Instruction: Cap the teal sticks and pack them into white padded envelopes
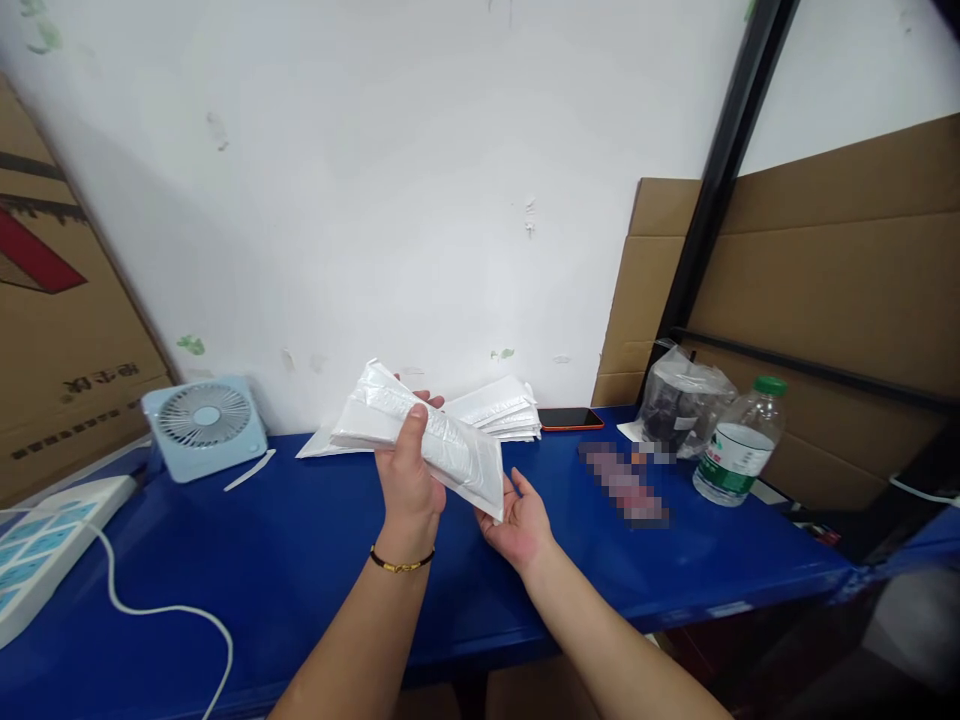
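My left hand [411, 455] is closed around a small bundle of white padded envelopes [457, 450], thumb on top and fingers behind. The bundle tilts down to the right, above the table. At its lower right corner, my right hand [521, 520] is palm up with its fingers apart, close against the corner; whether it bears any weight I cannot tell. Behind the bundle, a stack of several white padded envelopes [499, 408] lies by the wall. Another white envelope [319, 443] lies flat at the left, partly hidden by the bundle.
On the blue table [315, 560] stand a light blue fan [206, 425], a power strip [56, 550] with a white cable [150, 608], and a paper strip [250, 470]. To the right are a phone [571, 419], a bagged cup [679, 400] and a water bottle [739, 445]. Cardboard [67, 330] flanks the left.
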Demonstrator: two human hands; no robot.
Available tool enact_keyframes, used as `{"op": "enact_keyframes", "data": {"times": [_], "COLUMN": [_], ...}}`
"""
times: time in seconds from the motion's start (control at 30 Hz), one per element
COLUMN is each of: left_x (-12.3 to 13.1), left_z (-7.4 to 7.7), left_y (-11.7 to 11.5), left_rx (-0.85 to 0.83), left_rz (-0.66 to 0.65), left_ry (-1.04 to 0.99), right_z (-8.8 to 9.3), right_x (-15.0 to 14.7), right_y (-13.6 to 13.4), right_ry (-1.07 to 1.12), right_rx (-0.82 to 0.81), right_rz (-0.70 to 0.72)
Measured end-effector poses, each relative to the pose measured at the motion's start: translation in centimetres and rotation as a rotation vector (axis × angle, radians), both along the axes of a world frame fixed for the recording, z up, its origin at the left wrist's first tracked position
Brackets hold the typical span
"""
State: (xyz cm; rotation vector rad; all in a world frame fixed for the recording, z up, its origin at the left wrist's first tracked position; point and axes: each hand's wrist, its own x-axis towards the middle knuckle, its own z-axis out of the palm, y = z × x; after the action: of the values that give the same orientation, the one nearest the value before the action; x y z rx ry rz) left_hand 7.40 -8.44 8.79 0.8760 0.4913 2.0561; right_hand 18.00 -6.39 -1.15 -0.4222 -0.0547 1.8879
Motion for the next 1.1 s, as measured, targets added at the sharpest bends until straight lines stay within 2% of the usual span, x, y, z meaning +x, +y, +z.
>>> {"op": "enact_keyframes", "data": {"times": [0.17, 0.27, 0.37, 0.57, 0.7, 0.8, 0.9, 1.1], "left_x": [-0.2, -0.5, -1.4, -4.1, -5.2, -5.5, -5.5, -5.8], "left_z": [0.7, 0.4, -0.9, -5.0, -6.1, -5.4, -3.6, -0.4], "left_y": [-0.2, 0.0, 0.9, 3.3, 4.0, 3.9, 3.6, 3.6], "left_rx": [0.029, 0.008, -0.066, -0.261, -0.258, -0.199, -0.119, -0.018], "left_rz": [0.041, 0.077, 0.082, 0.158, 0.185, 0.184, 0.192, 0.146], "left_ry": [0.045, 0.045, -0.028, -0.231, -0.217, -0.158, -0.058, 0.192], "right_z": [-0.2, -0.4, -0.8, -1.7, -2.0, -2.3, -2.6, -3.0], "right_x": [-0.4, 0.2, 1.5, 4.9, 5.9, 5.7, 5.5, 5.4], "right_y": [0.6, 1.5, 2.8, 5.0, 5.6, 5.7, 5.7, 5.3], "right_ry": [-0.017, -0.152, -0.269, -0.407, -0.541, -0.652, -0.774, -1.054], "right_rx": [-0.098, -0.149, -0.161, -0.166, -0.119, -0.041, 0.023, 0.186], "right_rz": [-0.014, -0.148, -0.333, -0.527, -0.642, -0.696, -0.716, -0.655]}}
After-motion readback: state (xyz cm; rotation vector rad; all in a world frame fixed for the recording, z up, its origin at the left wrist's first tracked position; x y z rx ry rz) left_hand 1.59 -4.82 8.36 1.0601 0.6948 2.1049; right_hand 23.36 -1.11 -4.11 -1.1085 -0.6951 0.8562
